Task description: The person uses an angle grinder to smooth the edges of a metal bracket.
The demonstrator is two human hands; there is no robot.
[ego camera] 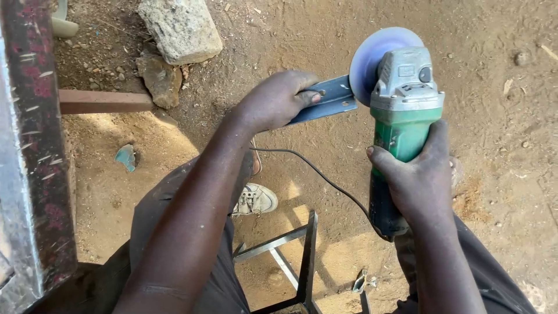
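Both arms reach down: my left hand [273, 102] wraps the blue metal strip [328, 97] tight so it stays steady, while my right hand [419, 174] grips the green grinder [401, 125].

The dry brown dirt ground [500, 116] carries a big pale stone [181, 29], a smaller brown rock [160, 80], a blue-green shard [125, 157], scattered pebbles and a metal frame [302, 261].

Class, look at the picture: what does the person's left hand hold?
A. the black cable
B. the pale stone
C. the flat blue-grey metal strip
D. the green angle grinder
C: the left hand grips the flat metal strip, while the right hand holds the green angle grinder.
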